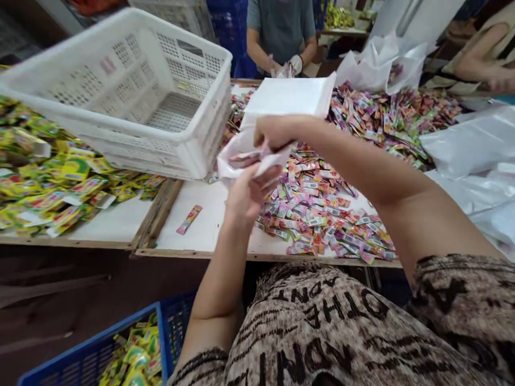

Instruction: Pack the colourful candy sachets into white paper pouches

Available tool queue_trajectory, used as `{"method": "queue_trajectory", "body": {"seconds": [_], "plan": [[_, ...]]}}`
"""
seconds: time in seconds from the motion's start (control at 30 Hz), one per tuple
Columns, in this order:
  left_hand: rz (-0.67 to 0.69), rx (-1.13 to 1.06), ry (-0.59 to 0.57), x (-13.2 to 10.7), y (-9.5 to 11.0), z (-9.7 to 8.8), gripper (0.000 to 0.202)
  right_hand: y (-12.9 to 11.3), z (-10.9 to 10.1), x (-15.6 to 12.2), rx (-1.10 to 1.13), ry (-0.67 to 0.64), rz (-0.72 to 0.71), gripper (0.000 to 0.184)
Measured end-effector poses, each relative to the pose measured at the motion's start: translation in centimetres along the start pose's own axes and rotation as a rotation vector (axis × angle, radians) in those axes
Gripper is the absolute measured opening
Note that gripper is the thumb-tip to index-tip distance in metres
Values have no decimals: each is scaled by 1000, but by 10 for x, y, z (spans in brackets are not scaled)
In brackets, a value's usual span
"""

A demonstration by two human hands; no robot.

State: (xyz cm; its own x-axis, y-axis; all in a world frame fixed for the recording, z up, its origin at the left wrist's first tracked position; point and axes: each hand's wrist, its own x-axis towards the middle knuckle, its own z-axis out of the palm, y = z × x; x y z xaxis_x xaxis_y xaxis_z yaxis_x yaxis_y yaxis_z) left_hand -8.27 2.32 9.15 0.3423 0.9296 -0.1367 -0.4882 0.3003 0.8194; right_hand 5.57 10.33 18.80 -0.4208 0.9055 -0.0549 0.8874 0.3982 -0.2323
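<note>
Two white-topped surfaces stand just beside each other, with wooden rims between them. The right one carries a wide heap of pink-and-multicoloured sachets, and a lone sachet lies apart on its bare top. The left one carries a heap of yellow-green sachets.

Two hands, one plastic bag, two crates, two co-workers.
</note>
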Motion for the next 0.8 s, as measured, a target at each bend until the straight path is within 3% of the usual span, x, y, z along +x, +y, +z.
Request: {"method": "queue_trajectory", "body": {"seconds": [0.07, 0.13, 0.2, 0.27, 0.33, 0.43, 0.47, 0.53, 0.63, 0.73, 0.8], "plan": [[-4, 27, 35, 7, 20, -1, 20, 1, -35, -18, -48, 103, -106, 28], [-13, 46, 0, 10, 40, 4, 21, 6, -60, -49, -17, 340, -173, 32], [5, 38, -85, 7, 57, 11, 23, 21, -58, -90, 80, 514, -163, 34], [34, 37, -159, 5, 66, 12, 27, 46, -24, -139, 148, 482, -128, 48], [12, 78, -172, 5, 65, 2, 29, 74, 40, -194, 129, 263, -24, 81], [-106, 177, -62, 6, 50, -29, 26, 106, 155, -277, -28, -103, 389, 127], [-145, 216, -15, 4, 45, -40, 24, 113, 188, -301, -43, -212, 499, 136], [-184, 306, 75, -3, 39, -56, 22, 121, 237, -332, -44, -274, 663, 138], [-120, 509, 192, -21, 41, -65, 34, 131, 262, -333, -32, -151, 710, 121], [32, 732, 303, -35, 49, -63, 43, 147, 254, -295, -26, 8, 587, 89], [75, 816, 381, -42, 53, -61, 34, 158, 246, -269, -13, 43, 577, 76]]}}
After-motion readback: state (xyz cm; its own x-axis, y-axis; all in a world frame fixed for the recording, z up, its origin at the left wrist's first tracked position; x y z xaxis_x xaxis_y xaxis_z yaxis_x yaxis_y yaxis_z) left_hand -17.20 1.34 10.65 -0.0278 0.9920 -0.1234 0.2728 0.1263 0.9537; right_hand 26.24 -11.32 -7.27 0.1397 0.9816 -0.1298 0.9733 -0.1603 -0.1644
